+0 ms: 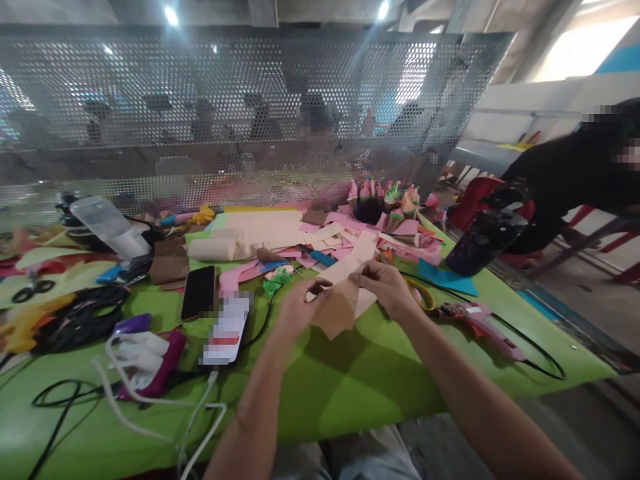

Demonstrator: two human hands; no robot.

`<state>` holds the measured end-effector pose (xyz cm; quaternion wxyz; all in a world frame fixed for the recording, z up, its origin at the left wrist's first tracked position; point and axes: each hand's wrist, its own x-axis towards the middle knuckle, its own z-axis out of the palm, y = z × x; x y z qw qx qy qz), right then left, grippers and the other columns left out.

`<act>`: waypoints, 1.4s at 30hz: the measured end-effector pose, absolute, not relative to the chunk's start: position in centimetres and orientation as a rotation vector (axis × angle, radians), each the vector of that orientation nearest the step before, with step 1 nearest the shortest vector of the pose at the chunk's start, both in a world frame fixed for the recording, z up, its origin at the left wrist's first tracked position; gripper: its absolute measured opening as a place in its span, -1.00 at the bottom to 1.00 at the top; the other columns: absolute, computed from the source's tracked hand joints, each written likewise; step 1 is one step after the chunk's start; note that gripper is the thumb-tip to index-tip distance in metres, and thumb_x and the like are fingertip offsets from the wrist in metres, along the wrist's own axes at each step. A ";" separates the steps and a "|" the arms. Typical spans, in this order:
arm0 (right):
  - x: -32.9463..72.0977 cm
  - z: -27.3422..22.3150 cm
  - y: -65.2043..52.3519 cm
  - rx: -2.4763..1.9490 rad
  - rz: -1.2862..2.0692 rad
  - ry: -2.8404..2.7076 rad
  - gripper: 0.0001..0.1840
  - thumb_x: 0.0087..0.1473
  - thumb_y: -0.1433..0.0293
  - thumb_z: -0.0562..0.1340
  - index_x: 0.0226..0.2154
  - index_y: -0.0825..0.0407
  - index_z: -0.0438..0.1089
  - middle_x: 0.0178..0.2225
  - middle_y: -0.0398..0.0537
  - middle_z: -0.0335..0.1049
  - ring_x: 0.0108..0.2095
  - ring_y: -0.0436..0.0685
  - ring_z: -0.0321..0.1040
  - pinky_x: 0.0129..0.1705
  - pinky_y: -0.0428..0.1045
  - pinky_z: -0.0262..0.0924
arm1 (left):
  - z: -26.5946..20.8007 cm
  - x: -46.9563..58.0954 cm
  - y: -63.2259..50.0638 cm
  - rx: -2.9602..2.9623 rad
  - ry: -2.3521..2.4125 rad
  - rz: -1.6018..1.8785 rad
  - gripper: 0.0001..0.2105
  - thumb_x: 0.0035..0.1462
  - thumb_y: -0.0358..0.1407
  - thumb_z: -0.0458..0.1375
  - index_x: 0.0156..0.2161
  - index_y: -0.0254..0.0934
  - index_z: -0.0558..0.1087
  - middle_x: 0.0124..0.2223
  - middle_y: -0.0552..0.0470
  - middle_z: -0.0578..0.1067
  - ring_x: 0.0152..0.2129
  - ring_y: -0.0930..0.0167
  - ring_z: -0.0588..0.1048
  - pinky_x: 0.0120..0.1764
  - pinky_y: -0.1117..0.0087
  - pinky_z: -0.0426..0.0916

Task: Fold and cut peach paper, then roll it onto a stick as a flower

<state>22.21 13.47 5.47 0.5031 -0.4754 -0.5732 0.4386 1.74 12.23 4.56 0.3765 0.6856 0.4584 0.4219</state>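
Above the green table, my left hand (301,303) and my right hand (383,285) hold a tan piece of paper (336,312) between them. Fingers and thumbs of both hands are closed on its upper edge, and its lower edge hangs in pointed corners. Behind it lies a long cream strip (356,257), partly hidden by my right hand. A small green and pink craft piece (278,280) lies left of my hands. A blue-handled tool (323,258) rests beyond them. Right of my right hand are a yellow tape roll (421,295) and a pink glue gun (493,331).
Phones (199,293) and a purple power strip (159,370) with white cables lie on the left, near scissors (33,288). Cream and pink scraps cover the back, before a perforated metal screen (240,120). A dark bottle (487,233) stands right; a person in black (575,167) is beyond.
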 end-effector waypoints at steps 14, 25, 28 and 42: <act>21.5 5.8 12.7 -1.122 1.000 -1.415 -0.46 -0.16 -0.04 0.36 -0.68 -0.01 0.16 -0.64 -0.27 0.00 -0.55 -0.03 -0.05 -0.50 -0.06 -0.12 | 4.7 2.4 11.9 1.743 1.093 0.989 -0.77 0.08 -0.14 0.19 -0.37 -0.29 0.50 -0.34 0.01 0.56 -0.39 0.37 0.47 -0.31 0.39 0.32; 20.4 5.4 12.3 -1.096 1.339 -1.384 -0.58 -0.37 0.08 0.50 -0.55 0.04 0.47 -0.51 -0.09 0.46 -0.46 0.11 0.33 -0.39 0.01 0.21 | 3.9 2.6 11.9 1.789 1.084 1.000 -0.78 0.13 -0.16 0.18 -0.38 -0.29 0.50 -0.37 0.02 0.56 -0.40 0.38 0.47 -0.33 0.41 0.28; 20.5 5.4 12.3 -1.116 1.274 -1.353 -0.61 -0.35 0.10 0.49 -0.59 0.03 0.43 -0.56 -0.15 0.40 -0.50 0.07 0.28 -0.44 -0.02 0.16 | 4.2 2.5 11.9 1.811 1.068 0.969 -0.80 0.13 -0.18 0.17 -0.38 -0.29 0.50 -0.37 0.03 0.55 -0.39 0.38 0.46 -0.32 0.42 0.28; 21.5 5.4 12.9 -1.085 1.238 -1.312 -0.56 -0.23 0.05 0.42 -0.36 0.01 0.46 -0.46 -0.12 0.46 -0.45 0.07 0.33 -0.41 -0.04 0.16 | 4.2 2.7 11.8 1.664 1.134 0.993 -0.81 0.09 -0.20 0.17 -0.39 -0.29 0.50 -0.35 0.01 0.56 -0.40 0.37 0.46 -0.33 0.40 0.29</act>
